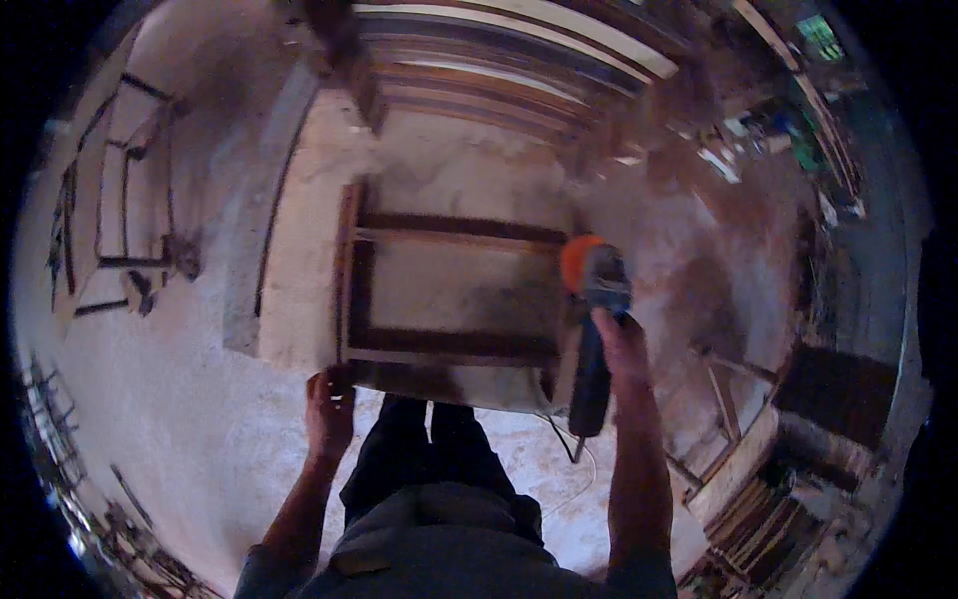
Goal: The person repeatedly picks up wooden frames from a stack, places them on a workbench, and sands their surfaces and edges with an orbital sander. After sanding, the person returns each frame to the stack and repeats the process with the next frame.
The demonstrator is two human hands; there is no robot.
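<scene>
A dark brown wooden frame (454, 345), with side rails and crosspieces, lies on a pale worktop (297, 262) in front of me. At its near left corner my left hand (330, 414) is closed around the end of the side rail. My right hand (623, 347) grips an angle grinder (591, 374) with a dark body and a grey head. The grinder's orange disc (581, 262) is at the frame's far right side, over the end of the far crosspiece; blur hides whether it touches the wood. A cord runs down from the grinder's rear.
Long boards (479, 80) are stacked beyond the worktop. A thin dark frame (125, 190) stands on the floor at far left. At lower right are a dark box-like piece (836, 394) and a pile of wood strips (763, 529). Scraps lie along the lower left edge.
</scene>
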